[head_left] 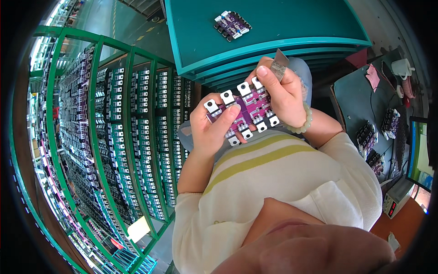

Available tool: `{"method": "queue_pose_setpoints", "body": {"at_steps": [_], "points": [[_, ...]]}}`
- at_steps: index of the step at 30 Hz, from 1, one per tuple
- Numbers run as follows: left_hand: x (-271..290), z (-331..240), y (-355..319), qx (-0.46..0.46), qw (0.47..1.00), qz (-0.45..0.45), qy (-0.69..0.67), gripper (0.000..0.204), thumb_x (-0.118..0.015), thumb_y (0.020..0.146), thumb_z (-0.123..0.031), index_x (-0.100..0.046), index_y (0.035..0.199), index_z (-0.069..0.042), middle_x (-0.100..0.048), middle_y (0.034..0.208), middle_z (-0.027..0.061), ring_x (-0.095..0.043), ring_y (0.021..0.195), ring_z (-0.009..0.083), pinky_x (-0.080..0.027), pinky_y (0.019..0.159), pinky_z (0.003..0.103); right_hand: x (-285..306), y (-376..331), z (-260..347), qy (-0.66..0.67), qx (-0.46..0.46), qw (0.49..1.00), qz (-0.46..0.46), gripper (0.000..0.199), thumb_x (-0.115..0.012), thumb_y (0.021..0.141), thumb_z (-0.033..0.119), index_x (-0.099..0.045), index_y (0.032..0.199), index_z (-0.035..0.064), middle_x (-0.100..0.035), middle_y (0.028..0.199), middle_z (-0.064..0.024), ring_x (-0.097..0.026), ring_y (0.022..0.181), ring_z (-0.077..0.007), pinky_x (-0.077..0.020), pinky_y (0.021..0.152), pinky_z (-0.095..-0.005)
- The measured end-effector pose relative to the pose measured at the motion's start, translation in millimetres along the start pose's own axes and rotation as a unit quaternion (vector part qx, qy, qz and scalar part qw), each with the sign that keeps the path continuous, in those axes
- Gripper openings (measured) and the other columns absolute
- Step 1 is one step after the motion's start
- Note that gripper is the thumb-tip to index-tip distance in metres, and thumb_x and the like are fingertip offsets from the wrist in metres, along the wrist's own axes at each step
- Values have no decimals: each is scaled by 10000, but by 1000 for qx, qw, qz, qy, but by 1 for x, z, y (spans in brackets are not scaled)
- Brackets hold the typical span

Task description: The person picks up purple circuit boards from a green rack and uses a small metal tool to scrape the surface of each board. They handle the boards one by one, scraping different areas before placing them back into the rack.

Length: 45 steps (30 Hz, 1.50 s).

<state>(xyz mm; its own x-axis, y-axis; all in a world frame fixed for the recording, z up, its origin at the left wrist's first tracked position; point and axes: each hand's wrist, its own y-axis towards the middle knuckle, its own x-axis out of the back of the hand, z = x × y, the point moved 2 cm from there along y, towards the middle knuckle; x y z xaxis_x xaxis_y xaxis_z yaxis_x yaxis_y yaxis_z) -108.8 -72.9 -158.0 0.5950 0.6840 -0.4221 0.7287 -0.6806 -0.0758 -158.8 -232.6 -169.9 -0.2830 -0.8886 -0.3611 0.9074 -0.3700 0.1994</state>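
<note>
In front of my chest I hold a purple circuit board (248, 112) with several white-tabbed, black-holed components along both long edges. My left hand (210, 128) is closed around its left end, thumb across the top face. At the board's right end my right hand (289, 93) pinches a flat grey metal blade (279, 66) between thumb and bent fingers. The blade's pointed corner sticks up past the fingertips. The side of this hand lies against the board's components; whether it also grips the board is hard to tell.
Ahead is a green-topped cabinet (283, 23) with another purple circuit board (232, 25) on it. Green racks (98, 91) packed with similar boards fill the left side. On the right, a dark bench (349, 93) bears more boards, a white cup (401, 67) and a monitor (420, 153).
</note>
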Motion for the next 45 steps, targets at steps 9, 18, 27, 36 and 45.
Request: {"method": "queue_pose_setpoints", "body": {"at_steps": [9, 18, 27, 36, 45], "points": [[13, -12, 13, -67, 989, 42, 122, 338, -701, 750, 11, -605, 1073, 34, -662, 946, 101, -624, 842, 123, -492, 742, 237, -4, -1, -3, -34, -32, 997, 53, 231, -513, 965, 172, -623, 865, -4, -590, 794, 0, -507, 732, -44, -426, 680, -213], [5, -13, 11, -90, 980, -31, 177, 290, -650, 790, 65, -647, 1078, 27, -672, 1003, 127, -625, 897, 111, -500, 776, 230, 6, 7, 18, -218, 142, 965, 27, 218, -498, 938, 178, -565, 1062, 11, -576, 876, -95, -565, 749, -173, -458, 708, -286], [0, -16, 3, -156, 966, -60, 197, 348, -632, 789, 95, -575, 1129, 50, -653, 1088, 158, -613, 985, 143, -484, 838, 241, -2, -5, 35, -544, 256, 792, 105, 304, -665, 800, 234, -653, 1057, 73, -599, 864, -36, -614, 644, -196, -489, 551, -295], [2, -15, -3, -202, 945, -76, 247, 349, -640, 776, 102, -574, 1114, 47, -662, 1066, 163, -616, 974, 136, -485, 848, 248, -5, -4, 32, -526, 269, 800, 99, 283, -660, 794, 190, -660, 1050, 70, -603, 831, -36, -615, 654, -202, -499, 567, -306], [-1, -17, -7, -232, 931, -85, 268, 335, -643, 772, 101, -577, 1097, 59, -665, 1055, 166, -630, 964, 156, -491, 846, 257, -7, -4, 35, -514, 293, 798, 114, 271, -656, 800, 153, -664, 1039, 26, -641, 843, -66, -600, 617, -189, -465, 524, -280]]}}
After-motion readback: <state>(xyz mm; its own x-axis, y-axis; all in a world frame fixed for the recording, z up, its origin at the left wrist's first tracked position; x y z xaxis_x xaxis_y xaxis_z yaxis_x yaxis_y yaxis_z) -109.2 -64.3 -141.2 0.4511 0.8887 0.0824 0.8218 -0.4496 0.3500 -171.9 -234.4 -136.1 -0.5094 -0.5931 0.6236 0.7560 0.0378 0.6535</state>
